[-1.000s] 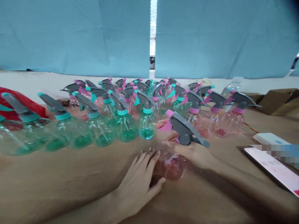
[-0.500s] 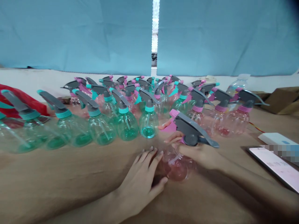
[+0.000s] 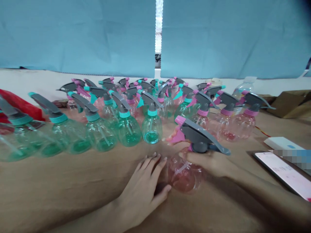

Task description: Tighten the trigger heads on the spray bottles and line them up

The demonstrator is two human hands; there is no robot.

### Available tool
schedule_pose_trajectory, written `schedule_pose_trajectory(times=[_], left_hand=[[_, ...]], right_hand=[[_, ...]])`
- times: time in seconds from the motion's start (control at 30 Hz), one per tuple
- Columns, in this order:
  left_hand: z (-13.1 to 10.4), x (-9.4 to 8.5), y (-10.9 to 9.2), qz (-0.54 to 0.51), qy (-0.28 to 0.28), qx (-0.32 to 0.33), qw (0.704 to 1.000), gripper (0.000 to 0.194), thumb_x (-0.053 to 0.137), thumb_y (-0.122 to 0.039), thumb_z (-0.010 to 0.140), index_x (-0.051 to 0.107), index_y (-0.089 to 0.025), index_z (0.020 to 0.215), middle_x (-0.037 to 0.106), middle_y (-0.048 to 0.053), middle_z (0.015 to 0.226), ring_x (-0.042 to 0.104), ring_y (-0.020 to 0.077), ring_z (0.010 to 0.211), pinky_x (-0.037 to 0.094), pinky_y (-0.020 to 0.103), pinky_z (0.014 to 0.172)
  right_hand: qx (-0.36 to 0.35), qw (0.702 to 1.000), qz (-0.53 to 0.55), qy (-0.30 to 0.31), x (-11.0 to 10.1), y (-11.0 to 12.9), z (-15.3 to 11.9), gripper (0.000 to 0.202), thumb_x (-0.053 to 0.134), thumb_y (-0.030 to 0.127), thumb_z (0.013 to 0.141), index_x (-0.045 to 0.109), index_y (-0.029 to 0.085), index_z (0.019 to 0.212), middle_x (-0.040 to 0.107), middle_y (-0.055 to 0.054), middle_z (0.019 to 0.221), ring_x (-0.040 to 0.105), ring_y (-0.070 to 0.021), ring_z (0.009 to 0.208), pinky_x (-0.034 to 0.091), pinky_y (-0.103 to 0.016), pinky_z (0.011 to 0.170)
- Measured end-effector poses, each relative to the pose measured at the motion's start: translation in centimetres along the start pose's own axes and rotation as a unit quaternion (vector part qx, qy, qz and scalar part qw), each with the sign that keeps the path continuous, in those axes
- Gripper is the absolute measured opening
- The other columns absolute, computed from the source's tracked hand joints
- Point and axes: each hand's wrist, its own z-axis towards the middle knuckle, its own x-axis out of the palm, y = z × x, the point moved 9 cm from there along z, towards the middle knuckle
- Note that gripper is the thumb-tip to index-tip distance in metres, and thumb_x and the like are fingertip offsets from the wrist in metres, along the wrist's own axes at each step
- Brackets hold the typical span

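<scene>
In the head view, a clear pink spray bottle (image 3: 183,176) with a grey and pink trigger head stands on the brown tabletop (image 3: 80,191), right of centre. My right hand (image 3: 194,158) wraps round its neck, with fingers reaching towards the pink trigger; part of that hand is hidden behind the spray head. Just left of the bottle, my left hand (image 3: 143,184) lies with its fingers stretched out and the thumb apart, holding nothing. Beyond my left fingertips stands a green spray bottle (image 3: 152,129) with a turquoise collar.
Several green spray bottles (image 3: 100,136) line the left side, and several pink ones (image 3: 228,126) stand at the right, with more behind. A lit phone (image 3: 283,171) and a white box (image 3: 282,144) lie at the right. Red cloth (image 3: 21,105) sits at the far left.
The view has shifted slightly, so the standing bottles appear a little farther left. Both hands and the held bottle stay almost in place; fingers of the right hand appear closer to the trigger.
</scene>
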Motion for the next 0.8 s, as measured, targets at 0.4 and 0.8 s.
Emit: schedule_pose_trajectory(times=[0.4, 0.8], left_hand=[[-0.02, -0.21, -0.11, -0.003, -0.013, 0.006, 1.000, 0.054, 0.051, -0.034, 0.088, 0.034, -0.014, 0.135, 0.041, 0.014, 0.138, 0.036, 0.0300, 0.127, 0.033, 0.049, 0.100], [0.07, -0.14, -0.30, 0.011, 0.000, 0.011, 1.000, 0.054, 0.052, -0.035, 0.088, 0.036, -0.012, 0.134, 0.041, 0.015, 0.138, 0.035, 0.0307, 0.126, 0.034, 0.049, 0.099]], right_hand=[[0.021, 0.999, 0.024, 0.003, 0.51, -0.19, 0.31, 0.042, 0.049, 0.017, 0.070, 0.058, 0.026, 0.110, 0.066, -0.001, 0.078, 0.063, -0.0186, 0.067, 0.053, -0.032, 0.062], [0.014, 1.000, 0.006, 0.027, 1.02, -0.64, 0.29, 0.020, 0.049, 0.028, 0.081, 0.064, 0.026, 0.094, 0.067, -0.002, 0.083, 0.065, -0.0213, 0.083, 0.056, -0.036, 0.071]])
